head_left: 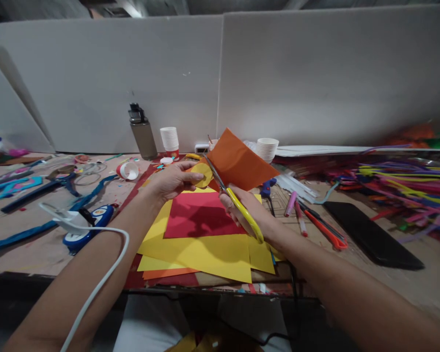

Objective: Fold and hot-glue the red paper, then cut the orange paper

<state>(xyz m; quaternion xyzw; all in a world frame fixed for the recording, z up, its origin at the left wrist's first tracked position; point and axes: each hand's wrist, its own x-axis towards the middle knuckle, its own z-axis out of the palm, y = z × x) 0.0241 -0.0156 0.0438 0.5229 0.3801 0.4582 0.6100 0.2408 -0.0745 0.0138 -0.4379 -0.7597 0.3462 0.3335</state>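
Observation:
My left hand (170, 181) is closed on a round yellow paper disc (204, 176), pinched between thumb and fingers. An orange paper sheet (240, 161) stands tilted just behind the disc, its near edge by the fingers; whether the same pinch grips it I cannot tell. Scissors with yellow handles (246, 210) are in my right hand (256, 212), blades pointing up and left along the orange sheet beside the disc. Below both hands lies a red sheet (194, 215) on top of several yellow sheets (194, 252).
A dark bottle (143, 137) and stacked paper cups (169, 139) stand at the back. On the left are a tipped cup (128, 170) and a blue power strip (100, 215) with a white cable. Markers (290, 204), a black phone (370, 234) and many pipe cleaners (407, 186) lie right.

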